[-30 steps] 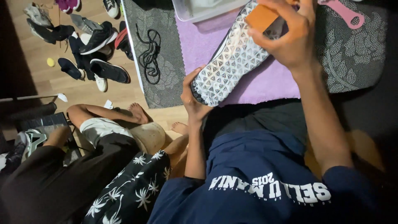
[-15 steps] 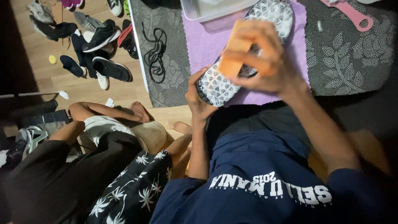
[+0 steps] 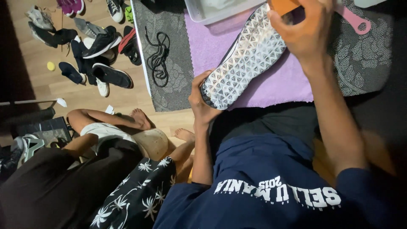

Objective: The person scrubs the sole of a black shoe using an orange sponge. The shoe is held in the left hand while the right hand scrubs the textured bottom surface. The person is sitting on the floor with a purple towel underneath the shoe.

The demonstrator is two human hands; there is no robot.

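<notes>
Our left hand (image 3: 202, 101) grips the heel of the shoe (image 3: 248, 59), sole up so we can reach it, while our right hand (image 3: 306, 30) pinches an orange sponge (image 3: 283, 6) on the sole

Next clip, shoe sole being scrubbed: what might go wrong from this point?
The left hand grips only the heel end of the shoe, so pressure from the right hand with the orange sponge may twist it loose. The clear tub sits right beside the toe and might get knocked. Runoff may soak the purple towel.
</notes>
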